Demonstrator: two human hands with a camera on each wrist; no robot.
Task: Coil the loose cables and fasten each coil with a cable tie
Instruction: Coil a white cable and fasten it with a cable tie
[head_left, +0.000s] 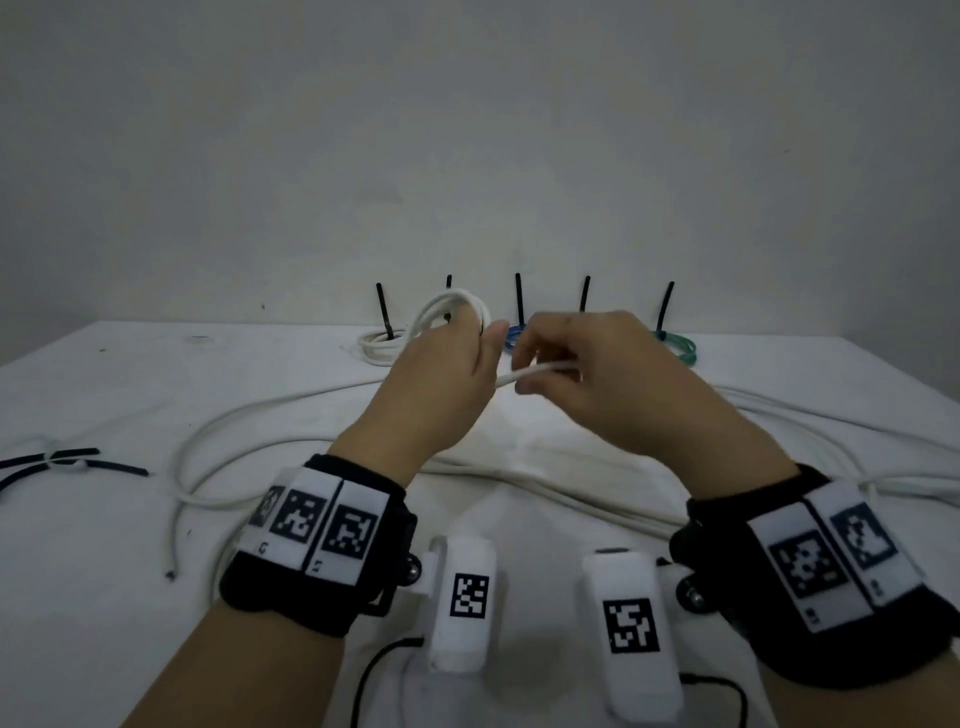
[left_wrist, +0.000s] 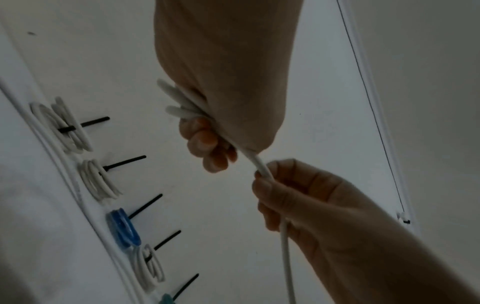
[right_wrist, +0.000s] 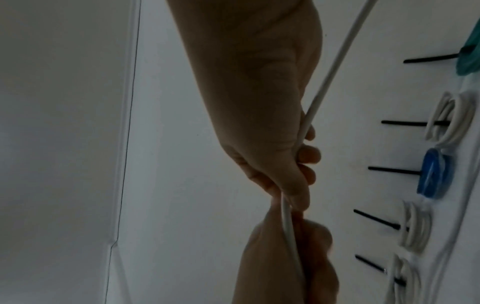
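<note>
My left hand (head_left: 441, 374) is raised above the table and grips several loops of a white cable coil (head_left: 452, 309); in the left wrist view its fingers (left_wrist: 207, 144) curl round the loops (left_wrist: 182, 102). My right hand (head_left: 587, 369) pinches the same white cable (head_left: 535, 371) just beside the left hand; the cable (right_wrist: 324, 82) runs through its fingers. The loose length of the cable (head_left: 249, 421) snakes over the table. A bundle of black cable ties (head_left: 67, 460) lies at the left.
Along the wall stand several finished coils, each with a black tie sticking up: white coils (head_left: 379, 345), a blue one (head_left: 514, 335), a green one (head_left: 675, 343). Two white tagged devices (head_left: 462, 603) lie near the table's front edge.
</note>
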